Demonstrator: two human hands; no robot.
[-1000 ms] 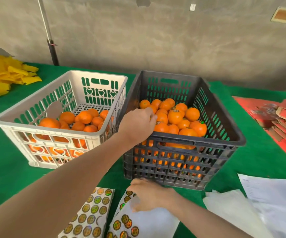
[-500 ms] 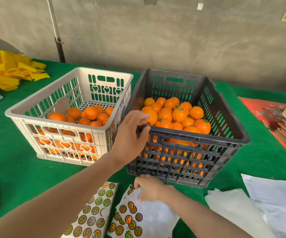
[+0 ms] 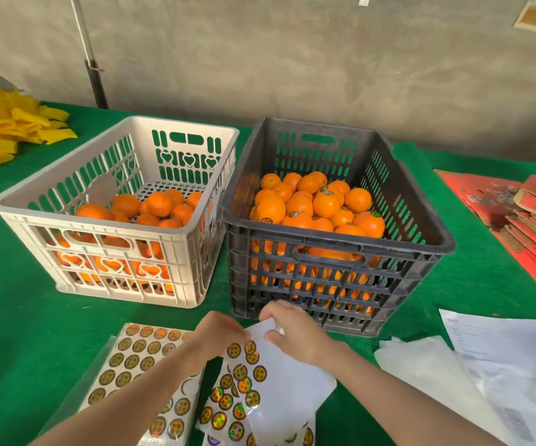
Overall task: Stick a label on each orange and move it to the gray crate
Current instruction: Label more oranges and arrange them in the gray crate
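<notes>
Label sheet (image 3: 292,381) pinched (L grip (image 3: 218,336), R grip (image 3: 298,333)).

One wide-angle camera, worn on the person's head, looks forward and steeply down over the green felt-covered table (image 3: 19,317) from its near side, facing the rough grey concrete wall (image 3: 292,59) behind. Both forearms enter at the bottom edge. The left hand (image 3: 218,336), the right hand (image 3: 298,336) and the white backing sheet of round gold stickers (image 3: 292,387) lie closest beneath the lens. Farther off, at mid-frame, the cream slotted plastic crate (image 3: 115,278) and the dark gray slotted plastic crate (image 3: 334,284) stand side by side, viewed from above so their insides show
</notes>
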